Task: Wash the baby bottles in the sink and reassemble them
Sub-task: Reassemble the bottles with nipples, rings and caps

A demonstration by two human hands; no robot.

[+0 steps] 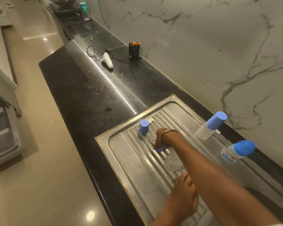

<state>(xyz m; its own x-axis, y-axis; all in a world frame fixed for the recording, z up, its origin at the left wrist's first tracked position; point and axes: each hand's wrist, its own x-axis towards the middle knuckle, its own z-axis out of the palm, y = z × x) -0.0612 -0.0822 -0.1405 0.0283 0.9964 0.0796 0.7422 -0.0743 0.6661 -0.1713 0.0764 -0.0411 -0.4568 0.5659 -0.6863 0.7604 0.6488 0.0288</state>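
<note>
Blue ring (pixel 160 149) on the steel drainboard (pixel 121 147) sits pinched under the right hand (pixel 160 139) at twelve o'clock of the clear bottle (pixel 172 161), which the left hand (pixel 184 193) should steady; its grip is unclear.

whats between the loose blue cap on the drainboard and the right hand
In the head view, a small clear teat sits on the drainboard ribs between the blue cap and the right hand.

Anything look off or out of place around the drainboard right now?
Mostly tidy. One oddity: a white handheld controller with its black cable lies on the black countertop beyond the drainboard, near wet work. The capped baby bottles stand upright; nothing looks spilled.
</note>
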